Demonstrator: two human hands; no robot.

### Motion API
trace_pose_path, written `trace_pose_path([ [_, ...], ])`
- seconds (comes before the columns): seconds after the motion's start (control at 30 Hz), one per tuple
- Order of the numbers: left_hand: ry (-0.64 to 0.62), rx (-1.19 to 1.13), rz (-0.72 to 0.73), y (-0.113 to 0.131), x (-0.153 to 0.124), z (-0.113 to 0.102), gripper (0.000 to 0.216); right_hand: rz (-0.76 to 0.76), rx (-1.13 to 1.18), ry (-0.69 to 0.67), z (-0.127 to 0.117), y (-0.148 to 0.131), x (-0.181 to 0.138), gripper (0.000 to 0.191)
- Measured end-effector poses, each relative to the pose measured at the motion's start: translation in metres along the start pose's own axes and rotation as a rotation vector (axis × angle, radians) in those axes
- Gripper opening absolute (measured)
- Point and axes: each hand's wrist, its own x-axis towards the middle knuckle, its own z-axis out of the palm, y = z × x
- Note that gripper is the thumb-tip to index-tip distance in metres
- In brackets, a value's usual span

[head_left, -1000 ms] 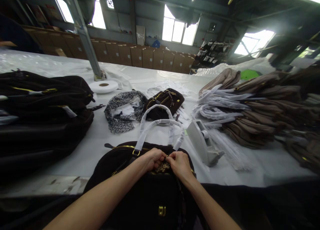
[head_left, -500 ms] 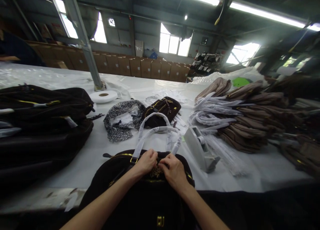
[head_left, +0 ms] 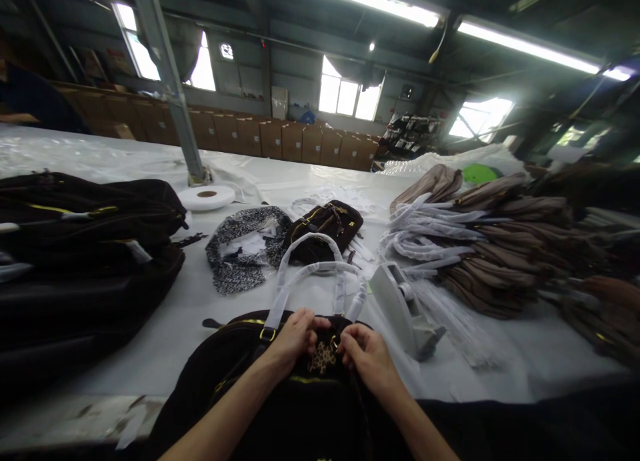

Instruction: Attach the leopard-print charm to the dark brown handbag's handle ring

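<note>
The large black bag (head_left: 310, 414) sat at the near edge of the worktop (head_left: 185, 327), directly before the person, its lower part running out of view. A gold openwork ornament (head_left: 323, 359) lay against its upper front, between the 2 hands. The left hand (head_left: 297, 337) rested at the ornament's left, its fingers partly curled and 1 finger reaching across above it; whether it gripped anything could not be told. The right hand (head_left: 367, 354) had its thumb and forefinger drawn close together beside a small gold ring (head_left: 335, 344); whether they pinched it could not be told.

The bag's 2 handles (head_left: 275, 312), wrapped in white, arched up behind the hands. Just beyond them lay a smaller black bag (head_left: 313, 237), beside a speckled cloth (head_left: 240, 277) with white scraps (head_left: 250, 244) within its ring. To the right stood a grey tape dispenser (head_left: 395, 307), near clear plastic strips (head_left: 465, 334) and a pile of brown bags (head_left: 505, 267).

On the left were stacked dark bags (head_left: 100, 261); a white roll (head_left: 217, 197) lay flat near the foot of a metal post (head_left: 170, 81). Past the worktop ran a row of cartons (head_left: 270, 141), and at far left was a person in dark blue (head_left: 37, 101).
</note>
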Motion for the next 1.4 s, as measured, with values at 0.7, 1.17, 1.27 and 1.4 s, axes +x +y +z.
trace_pose_path([
  [0.7,-0.129,0.138,0.029,-0.003,-0.011,-0.002,0.014,0.091,0.223,0.102,-0.009,-0.007,0.017,0.034],
  [1.17,-0.212,0.173,0.039,-0.004,-0.014,-0.004,0.025,-0.014,-0.177,-0.055,0.0,-0.008,0.012,0.022],
  [1.27,-0.206,0.146,0.02,-0.004,-0.013,-0.002,0.025,-0.056,-0.166,-0.069,0.005,-0.004,0.014,0.021],
  [1.4,-0.191,0.113,-0.014,-0.005,-0.013,0.0,0.027,-0.087,-0.197,-0.083,0.01,-0.002,0.017,0.021],
])
